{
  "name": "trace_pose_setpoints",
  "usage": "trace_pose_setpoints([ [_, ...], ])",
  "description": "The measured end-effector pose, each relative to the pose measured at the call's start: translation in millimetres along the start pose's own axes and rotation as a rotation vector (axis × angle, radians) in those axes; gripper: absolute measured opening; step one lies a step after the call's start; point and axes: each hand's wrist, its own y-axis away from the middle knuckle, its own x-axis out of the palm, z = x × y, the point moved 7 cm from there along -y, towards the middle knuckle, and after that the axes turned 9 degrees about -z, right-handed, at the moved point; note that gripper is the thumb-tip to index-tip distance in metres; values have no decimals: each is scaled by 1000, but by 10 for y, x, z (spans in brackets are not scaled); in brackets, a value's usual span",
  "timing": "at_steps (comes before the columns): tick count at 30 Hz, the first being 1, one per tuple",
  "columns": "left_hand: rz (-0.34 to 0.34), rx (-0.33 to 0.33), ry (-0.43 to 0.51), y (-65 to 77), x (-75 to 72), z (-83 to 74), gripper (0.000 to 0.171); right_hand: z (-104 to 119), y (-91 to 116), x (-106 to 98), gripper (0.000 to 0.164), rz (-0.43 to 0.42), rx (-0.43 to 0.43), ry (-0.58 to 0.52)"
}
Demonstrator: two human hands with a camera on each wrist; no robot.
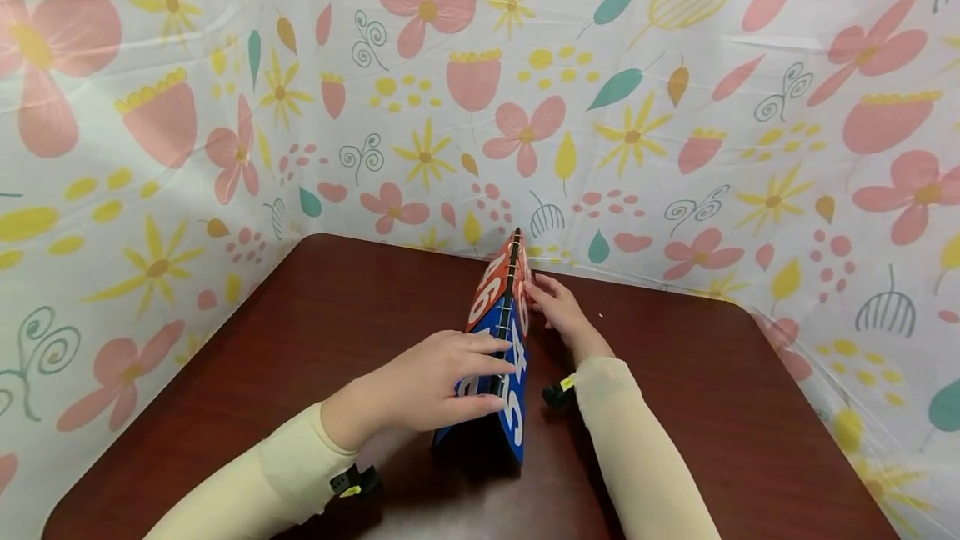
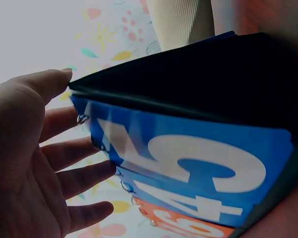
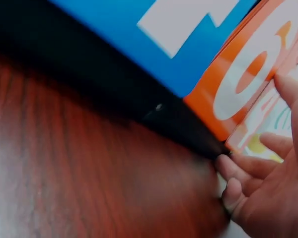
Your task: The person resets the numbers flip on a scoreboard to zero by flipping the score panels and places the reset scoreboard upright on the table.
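Observation:
A tent-shaped flip scoreboard (image 1: 519,365) stands on the table, its ringed ridge pointing away from me. Blue cards with white digits hang at the near end, red-orange ones at the far end. Over the near part of the ridge, my left hand (image 1: 427,377) reaches with fingers spread. The left wrist view puts its thumb at the top corner and its fingertips beside the binding rings (image 2: 126,187). At the far right side is my right hand (image 1: 562,315); in the right wrist view, its fingertips are at an orange card (image 3: 208,94) and the black base corner.
The dark reddish-brown table (image 1: 360,298) has rounded corners. A flower-printed cloth (image 1: 637,107) stands behind it and along both sides. Black straps with yellow tags (image 1: 567,382) hang below the cream sleeves (image 1: 637,440).

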Motion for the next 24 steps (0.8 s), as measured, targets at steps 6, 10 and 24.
trace_pose_setpoints([
  [6, 85, -59, -93, -78, 44, -53, 45, -72, -4, -43, 69, -28, 74, -84],
  [10, 146, -82, -130, -94, 53, -59, 47, -124, -25, -62, 70, -88, 108, -148],
  [24, 145, -90, -119, -45, 88, -21, 48, -363, -38, -247, 41, -236, 406, -700],
])
